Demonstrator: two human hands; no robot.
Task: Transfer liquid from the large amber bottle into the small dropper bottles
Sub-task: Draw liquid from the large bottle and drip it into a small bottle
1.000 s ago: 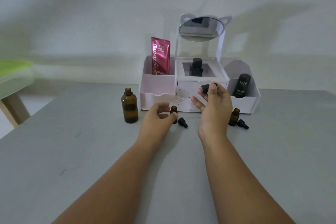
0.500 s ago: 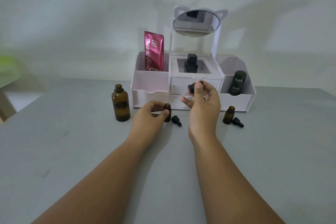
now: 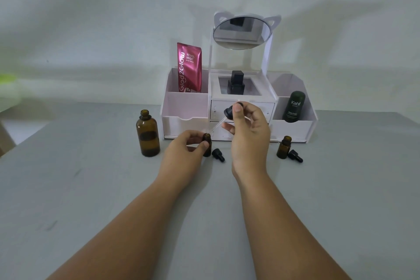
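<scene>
The large amber bottle (image 3: 147, 136) stands uncapped on the grey table, left of my hands. My left hand (image 3: 185, 152) grips a small amber dropper bottle (image 3: 207, 143) upright on the table. My right hand (image 3: 248, 134) pinches the black bulb of a glass dropper (image 3: 228, 114), its clear tip slanting down to just above that bottle's mouth. A loose black dropper cap (image 3: 218, 154) lies just right of the held bottle. Farther right stands a second small amber bottle (image 3: 284, 146), open, with another black cap (image 3: 295, 156) lying beside it.
A white cosmetic organiser (image 3: 293, 131) with a round mirror (image 3: 242, 31) stands behind my hands. It holds a pink sachet (image 3: 189, 68), a black perfume bottle (image 3: 236, 82) and a dark green Kahf bottle (image 3: 294, 107). Something green (image 3: 6, 78) sits at the far left.
The camera view has drifted, so everything sits slightly lower and left. My right hand has lowered the dropper tip toward the small bottle's mouth. My left hand stays on that bottle.
</scene>
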